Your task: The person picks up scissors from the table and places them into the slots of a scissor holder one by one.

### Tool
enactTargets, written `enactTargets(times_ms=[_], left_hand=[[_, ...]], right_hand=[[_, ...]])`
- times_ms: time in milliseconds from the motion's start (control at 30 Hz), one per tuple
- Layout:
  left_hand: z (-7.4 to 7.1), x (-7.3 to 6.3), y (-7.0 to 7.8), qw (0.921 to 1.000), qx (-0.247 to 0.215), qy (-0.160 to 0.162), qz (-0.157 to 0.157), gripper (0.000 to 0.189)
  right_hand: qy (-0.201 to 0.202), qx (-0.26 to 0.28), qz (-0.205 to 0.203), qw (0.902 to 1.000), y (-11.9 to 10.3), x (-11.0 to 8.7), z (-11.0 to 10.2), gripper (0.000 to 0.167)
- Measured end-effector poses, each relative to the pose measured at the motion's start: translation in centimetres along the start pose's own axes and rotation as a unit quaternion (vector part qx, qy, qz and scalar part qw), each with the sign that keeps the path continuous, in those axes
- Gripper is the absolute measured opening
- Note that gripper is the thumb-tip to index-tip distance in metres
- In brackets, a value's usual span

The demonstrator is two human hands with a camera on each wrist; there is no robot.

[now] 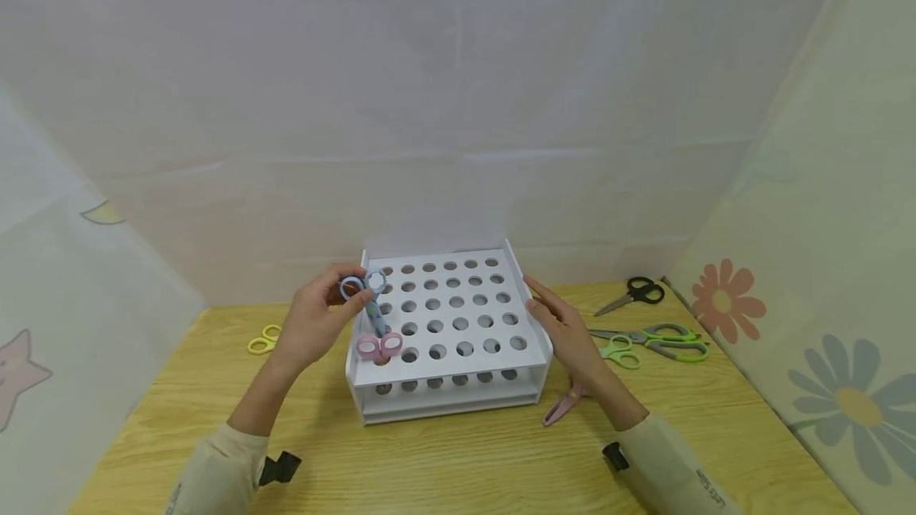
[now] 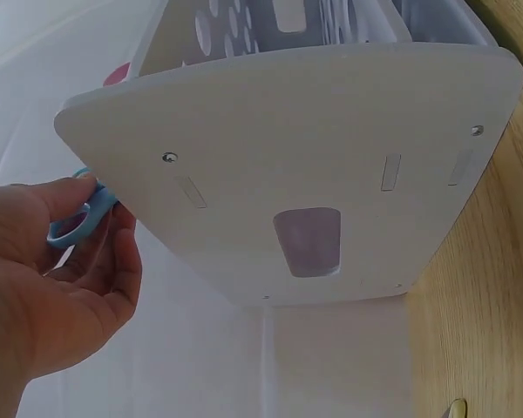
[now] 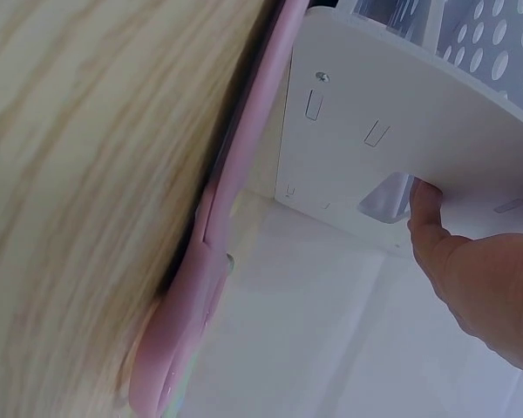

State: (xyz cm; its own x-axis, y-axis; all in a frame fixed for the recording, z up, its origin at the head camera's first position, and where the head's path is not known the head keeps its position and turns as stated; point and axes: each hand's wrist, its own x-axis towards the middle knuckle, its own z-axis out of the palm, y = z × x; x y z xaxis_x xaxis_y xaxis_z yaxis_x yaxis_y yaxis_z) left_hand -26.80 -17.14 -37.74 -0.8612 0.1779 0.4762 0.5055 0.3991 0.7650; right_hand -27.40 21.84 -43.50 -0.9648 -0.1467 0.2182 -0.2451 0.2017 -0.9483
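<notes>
A white rack [image 1: 447,366] with rows of round holes stands on the table. My left hand [image 1: 309,323] pinches the handles of light-blue scissors [image 1: 374,310] at the rack's left edge, their covered blades pointing down towards the holes of the left column. Pink-handled scissors [image 1: 381,346] sit in the front left hole, handles up. On the other side, my right hand [image 1: 570,338] rests against the rack's right side panel [image 3: 349,131], a fingertip at its cut-out in the right wrist view. Most of its other fingers are hidden in that view.
Right of the rack lie black-handled scissors [image 1: 639,291], large green-and-grey scissors [image 1: 673,338], small light-green scissors [image 1: 621,351] and pink scissors [image 1: 564,406], partly under my right forearm. Yellow-handled scissors [image 1: 263,340] lie on the left. A pale sheet [image 1: 429,102] hangs behind the table.
</notes>
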Motion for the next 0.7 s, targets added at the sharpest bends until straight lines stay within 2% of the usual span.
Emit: enactTargets(times_ms=[200,267,367,500,700], left_hand=[[0.5,0.0,-0.5,0.9953,0.087,-0.014,0.039,0.028],[0.7,0.0,-0.6,0.9912,0.115,-0.026,0.060,0.028],[0.9,0.0,-0.8,0.9862,0.132,-0.051,0.085,0.028],[1.1,0.0,-1.1,0.9808,0.144,-0.081,0.103,0.026],[1.1,0.0,-1.2,0.9761,0.155,-0.100,0.115,0.025]], right_hand=[[-0.003,0.000,0.002,1.0000,-1.3,-0.4,0.1,0.049],[-0.005,0.002,0.004,1.0000,-2.1,-0.7,0.2,0.048],[-0.008,0.003,-0.002,1.0000,-2.9,-1.0,0.3,0.048],[-0.006,-0.002,0.001,1.0000,-1.7,-0.6,0.1,0.049],[-0.005,-0.011,0.001,0.9999,0.1,0.0,-0.1,0.050]])
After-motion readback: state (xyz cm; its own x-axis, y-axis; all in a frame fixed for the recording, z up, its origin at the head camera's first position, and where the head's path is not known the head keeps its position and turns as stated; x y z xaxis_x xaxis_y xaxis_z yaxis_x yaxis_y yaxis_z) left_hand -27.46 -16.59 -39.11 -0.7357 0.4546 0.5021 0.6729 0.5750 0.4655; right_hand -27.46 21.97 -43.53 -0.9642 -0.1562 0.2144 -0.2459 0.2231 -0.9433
